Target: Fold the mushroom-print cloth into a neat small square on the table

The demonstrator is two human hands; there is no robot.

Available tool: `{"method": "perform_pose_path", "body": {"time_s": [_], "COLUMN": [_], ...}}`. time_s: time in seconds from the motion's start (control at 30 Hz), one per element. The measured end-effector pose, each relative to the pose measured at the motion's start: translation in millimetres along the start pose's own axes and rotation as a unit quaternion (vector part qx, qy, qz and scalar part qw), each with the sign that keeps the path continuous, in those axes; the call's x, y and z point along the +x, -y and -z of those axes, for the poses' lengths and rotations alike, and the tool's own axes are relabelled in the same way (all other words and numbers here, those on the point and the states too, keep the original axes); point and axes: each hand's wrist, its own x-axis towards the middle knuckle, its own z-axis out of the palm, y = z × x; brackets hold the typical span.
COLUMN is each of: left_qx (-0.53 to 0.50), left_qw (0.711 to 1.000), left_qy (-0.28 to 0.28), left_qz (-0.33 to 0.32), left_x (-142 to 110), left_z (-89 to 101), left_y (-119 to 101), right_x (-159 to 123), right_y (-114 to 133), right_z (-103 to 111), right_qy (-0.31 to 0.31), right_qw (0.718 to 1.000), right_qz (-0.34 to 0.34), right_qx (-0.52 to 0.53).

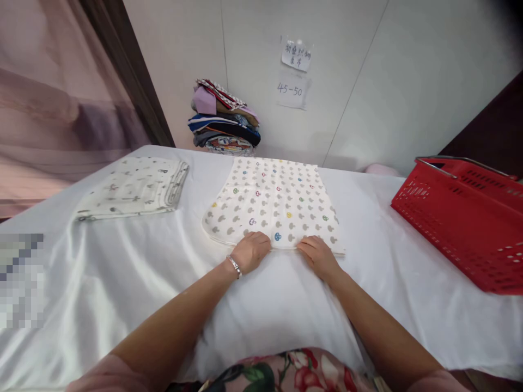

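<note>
Gripping flat, round-cornered cloth (pixel 275 204) w/ L hand (pixel 251 252), R hand (pixel 320 258).

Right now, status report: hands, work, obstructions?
Left hand, right hand on near edge of white mushroom-print cloth. Cloth looks folded. Red perforated plastic basket off right, not obstructing.

They wear a pink floral garment (pixel 302 375) and silver bracelet (pixel 234 266)

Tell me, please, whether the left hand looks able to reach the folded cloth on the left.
Probably yes: between the left hand and that folded cloth lie only a flat corner of the mushroom-print cloth and the white tablecloth, with nothing upright seeming to block the way.
</note>
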Motion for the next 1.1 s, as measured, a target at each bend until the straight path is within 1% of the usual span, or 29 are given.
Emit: {"method": "perform_pose_path", "body": {"time_s": [0.07,0.2,0.3,0.4,0.47,0.53,0.6,0.67,0.73,0.77,0.83,0.93,1.1], "left_qx": [0.001,0.014,0.017,0.014,0.015,0.017,0.017,0.011,0.002,-0.001,-0.004,-0.005,-0.009], "left_qw": [1.0,1.0,0.999,0.999,0.999,1.0,1.0,1.0,1.0,1.0,1.0,1.0,1.0], "left_qy": [0.008,-0.006,-0.011,-0.017,-0.011,-0.003,-0.002,-0.007,-0.012,-0.013,-0.013,-0.012,-0.008], "left_qz": [0.002,0.025,0.038,0.034,0.028,0.026,0.026,0.026,0.024,0.023,0.022,0.02,0.013], "left_x": [0.8,1.1,0.0,-1.0,-1.1,-1.0,-0.8,-0.7,-0.6,-0.6,-0.5,-0.3,0.1], "left_z": [1.2,1.9,-1.2,-5.3,-6.5,-6.4,-5.9,-6.0,-7.1,-7.8,-9.3,-10.4,-9.1], "left_y": [0.1,0.8,3.4,7.3,9.1,9.8,9.9,10.3,11.3,12.0,13.3,14.4,13.6], "right_x": [0.3,2.1,4.4,4.8,2.0,-4.1,-12.7,-22.5,-31.9,-35.9,-41.8,-44.4,-36.8], "right_y": [0.0,0.0,2.8,5.3,2.0,-8.0,-24.3,-42.6,-58.0,-63.7,-70.5,-72.9,-68.7], "right_z": [0.2,-0.1,0.8,5.6,12.3,22.1,34.0,46.1,55.6,58.8,61.6,59.3,57.0], "right_qy": [0.01,0.026,0.038,0.042,0.034,0.005,-0.04,-0.059,-0.038,-0.02,0.016,0.055,0.078], "right_qw": [1.0,1.0,0.999,0.999,0.998,0.995,0.984,0.953,0.909,0.89,0.871,0.858,0.843], "right_qz": [-0.004,0.001,-0.004,-0.012,-0.024,-0.068,-0.158,-0.292,-0.411,-0.45,-0.485,-0.502,-0.518], "right_qx": [0.003,0.005,0.007,0.031,0.056,0.069,0.066,0.062,0.064,0.067,0.076,0.096,0.123]}}
